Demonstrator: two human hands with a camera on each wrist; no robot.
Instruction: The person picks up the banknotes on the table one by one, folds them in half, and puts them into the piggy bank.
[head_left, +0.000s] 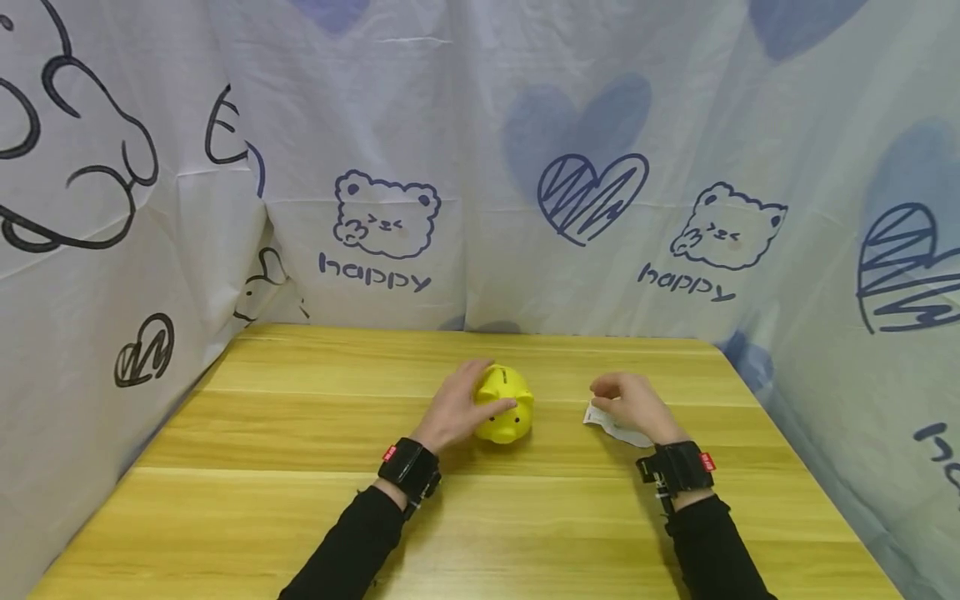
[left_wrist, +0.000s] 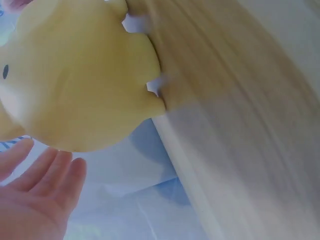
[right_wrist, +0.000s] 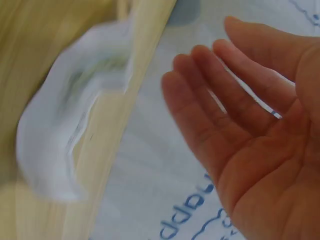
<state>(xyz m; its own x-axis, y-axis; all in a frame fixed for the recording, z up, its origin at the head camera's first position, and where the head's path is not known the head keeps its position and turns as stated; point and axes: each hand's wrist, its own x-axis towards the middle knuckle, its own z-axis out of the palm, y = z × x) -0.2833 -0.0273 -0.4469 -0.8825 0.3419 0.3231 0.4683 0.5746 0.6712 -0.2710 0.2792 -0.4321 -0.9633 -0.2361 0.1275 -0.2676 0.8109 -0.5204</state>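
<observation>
A yellow piggy bank (head_left: 506,404) stands on the wooden table, its dark slot on top and its snout toward me. Beside it is my left hand (head_left: 453,410), the thumb reaching across the front and the fingers at the far side. In the left wrist view the fingertips (left_wrist: 75,167) show close to the yellow body (left_wrist: 85,75), loosely extended; contact is unclear. To the right, my right hand (head_left: 636,407) hovers over a curled whitish paper slip (head_left: 615,429). Blurred greenish marks show on the slip (right_wrist: 42,135) in the right wrist view, apart from the loosely bent fingers (right_wrist: 200,110).
The yellow wood-grain table (head_left: 315,500) ends at a back edge against a white hanging cloth (head_left: 480,275) printed with hearts and bears. More cloth hangs along the left and right sides. A black strapped device (head_left: 411,471) sits on each wrist.
</observation>
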